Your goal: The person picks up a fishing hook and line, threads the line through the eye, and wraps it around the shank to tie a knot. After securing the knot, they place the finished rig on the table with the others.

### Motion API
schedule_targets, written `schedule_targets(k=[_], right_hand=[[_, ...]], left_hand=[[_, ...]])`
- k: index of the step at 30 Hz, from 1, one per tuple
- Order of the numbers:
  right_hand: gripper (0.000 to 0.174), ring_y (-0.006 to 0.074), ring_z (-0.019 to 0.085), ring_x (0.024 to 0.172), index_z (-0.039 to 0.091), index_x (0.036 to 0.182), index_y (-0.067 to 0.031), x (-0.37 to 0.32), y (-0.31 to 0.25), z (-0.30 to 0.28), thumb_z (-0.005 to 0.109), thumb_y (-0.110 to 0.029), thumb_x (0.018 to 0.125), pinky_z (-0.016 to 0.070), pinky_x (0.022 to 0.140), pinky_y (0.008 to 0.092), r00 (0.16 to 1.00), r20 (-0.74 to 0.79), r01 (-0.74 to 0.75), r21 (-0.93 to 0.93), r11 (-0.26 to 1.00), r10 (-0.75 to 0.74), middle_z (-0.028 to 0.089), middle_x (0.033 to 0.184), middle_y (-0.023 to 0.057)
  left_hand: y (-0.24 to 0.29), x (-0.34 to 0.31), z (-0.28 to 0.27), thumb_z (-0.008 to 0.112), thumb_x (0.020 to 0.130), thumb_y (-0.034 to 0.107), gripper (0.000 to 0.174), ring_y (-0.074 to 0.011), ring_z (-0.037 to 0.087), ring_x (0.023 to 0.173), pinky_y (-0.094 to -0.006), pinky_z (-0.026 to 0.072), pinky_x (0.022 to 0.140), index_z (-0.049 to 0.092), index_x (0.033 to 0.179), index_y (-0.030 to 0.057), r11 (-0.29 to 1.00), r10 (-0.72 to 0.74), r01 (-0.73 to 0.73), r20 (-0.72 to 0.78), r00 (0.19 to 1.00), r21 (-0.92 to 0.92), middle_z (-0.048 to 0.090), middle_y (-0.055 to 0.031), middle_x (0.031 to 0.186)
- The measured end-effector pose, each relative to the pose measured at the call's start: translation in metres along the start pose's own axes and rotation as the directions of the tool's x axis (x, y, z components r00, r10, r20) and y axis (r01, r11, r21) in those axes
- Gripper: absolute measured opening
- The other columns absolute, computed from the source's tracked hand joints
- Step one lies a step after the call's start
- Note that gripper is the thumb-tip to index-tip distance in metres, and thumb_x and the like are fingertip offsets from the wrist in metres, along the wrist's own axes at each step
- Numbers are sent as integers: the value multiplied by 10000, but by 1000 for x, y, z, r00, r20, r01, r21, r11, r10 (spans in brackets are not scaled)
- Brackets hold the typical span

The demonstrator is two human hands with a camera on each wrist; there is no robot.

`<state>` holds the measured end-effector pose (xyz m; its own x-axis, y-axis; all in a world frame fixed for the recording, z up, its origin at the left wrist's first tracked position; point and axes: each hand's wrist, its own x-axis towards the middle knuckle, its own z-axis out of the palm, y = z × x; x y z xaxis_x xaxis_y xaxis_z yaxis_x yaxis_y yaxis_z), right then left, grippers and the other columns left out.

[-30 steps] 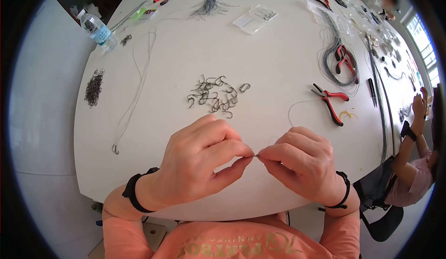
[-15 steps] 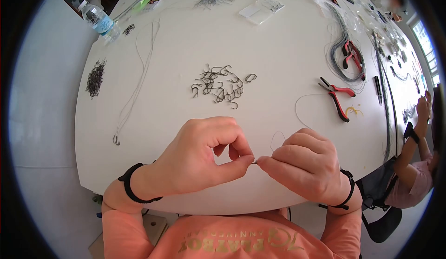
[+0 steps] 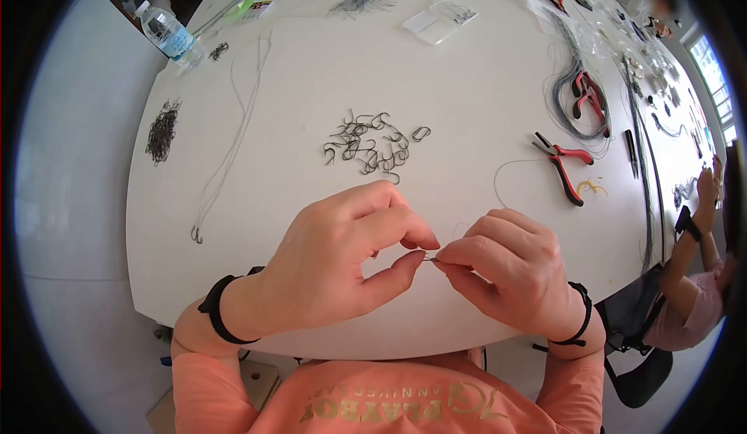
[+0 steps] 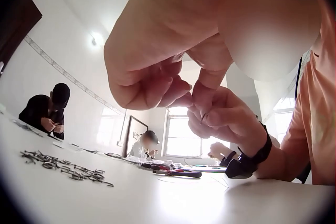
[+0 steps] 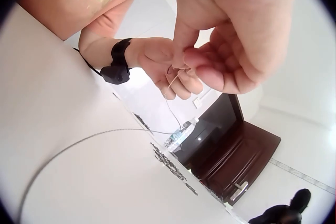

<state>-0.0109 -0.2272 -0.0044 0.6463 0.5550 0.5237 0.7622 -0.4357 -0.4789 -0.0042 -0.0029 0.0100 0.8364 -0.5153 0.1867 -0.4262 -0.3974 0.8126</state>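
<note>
My right hand (image 3: 510, 274) pinches a small dark fish hook (image 3: 429, 259) between thumb and forefinger, above the table's near side. A thin pale line (image 5: 169, 106) runs from these fingertips and loops downward in the right wrist view. My left hand (image 3: 334, 259) is right beside it, thumb and forefinger parted around the hook's free end, the forefinger tip at the right fingertips. Its other fingers bend loosely. Beyond the hands lies a loose pile of dark fish hooks (image 3: 369, 145), with a few linked ones (image 3: 421, 134) at its right.
Red-handled pliers (image 3: 568, 171) lie at right, near coiled grey line (image 3: 562, 107) and a black pen-like tool (image 3: 631, 154). At left are a denser hook pile (image 3: 163, 132), hooks on long lines (image 3: 197, 236) and a water bottle (image 3: 167, 36). Another person (image 3: 692, 271) sits at right.
The left thumb and forefinger, earlier pinched together at the hook, have parted. The right hand still pinches the hook, and its line loop has shifted. The head view has tilted slightly.
</note>
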Motion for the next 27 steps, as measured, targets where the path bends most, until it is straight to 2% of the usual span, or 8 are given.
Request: schedule_targets(k=[5, 6, 8, 9, 11, 18, 23, 27], right_hand=[[201, 210, 566, 602, 625, 861, -72, 0, -1, -5, 778, -6, 748, 446, 519, 336, 996, 14, -86, 41, 995, 86, 552, 716, 35], [204, 205, 574, 605, 624, 866, -72, -1, -2, -5, 777, -6, 748, 449, 514, 334, 993, 8, -121, 68, 990, 120, 554, 717, 34], [205, 200, 582, 604, 622, 871, -72, 1, -3, -7, 778, -7, 754, 451, 511, 330, 988, 9, -155, 79, 985, 155, 560, 717, 33], [207, 195, 589, 603, 620, 876, -72, 2, -3, -7, 779, -9, 760, 454, 507, 327, 982, 13, -188, 90, 978, 188, 566, 716, 31], [204, 189, 592, 599, 619, 877, -71, 1, -2, -6, 778, -9, 765, 454, 506, 326, 981, -1, -194, 107, 975, 195, 570, 712, 30], [174, 189, 583, 576, 618, 864, -66, 0, 0, -5, 764, -11, 785, 440, 488, 328, 987, -19, -155, 121, 980, 159, 568, 690, 29], [169, 190, 577, 570, 620, 859, -68, -1, 0, -6, 764, -16, 787, 430, 482, 332, 990, -17, -136, 95, 986, 139, 567, 686, 29], [165, 180, 582, 550, 627, 882, -70, 0, -1, -5, 766, -30, 805, 430, 472, 322, 990, -23, -134, 89, 987, 137, 584, 674, 24]], left_hand=[[-4, 0, 1, 787, 753, -36, 197, -139, 597, 734, -277, 456, 551, 731, 905, 77, 944, 241, -229, -22, 970, 237, 634, -10, 832], [-3, 0, 2, 787, 753, -36, 197, -139, 597, 734, -277, 456, 551, 731, 905, 77, 944, 242, -231, -20, 970, 237, 634, -10, 832], [-2, 0, 3, 778, 770, -33, 173, -133, 582, 717, -274, 442, 562, 715, 893, 71, 988, 133, -128, -51, 990, 92, 638, -14, 835], [-2, 1, 2, 778, 770, -33, 173, -133, 582, 717, -274, 442, 562, 715, 893, 71, 987, 135, -129, -50, 990, 94, 638, -14, 835], [-2, 2, 0, 769, 794, -26, 143, -118, 564, 708, -266, 421, 577, 689, 869, 66, 997, -17, 15, -22, 1000, -70, 635, -8, 832], [1, 1, -3, 737, 857, 3, 96, -75, 543, 720, -239, 407, 605, 660, 852, 59, 973, -126, 131, 38, 991, -192, 637, 3, 844], [1, 1, -6, 690, 944, 57, 56, -31, 532, 753, -200, 423, 653, 647, 917, 34, 849, -296, 345, 179, 938, -401, 621, 22, 849], [2, 1, -7, 681, 959, 69, 61, -29, 531, 757, -200, 421, 658, 644, 928, 31, 792, -340, 407, 226, 913, -456, 614, 28, 847]])
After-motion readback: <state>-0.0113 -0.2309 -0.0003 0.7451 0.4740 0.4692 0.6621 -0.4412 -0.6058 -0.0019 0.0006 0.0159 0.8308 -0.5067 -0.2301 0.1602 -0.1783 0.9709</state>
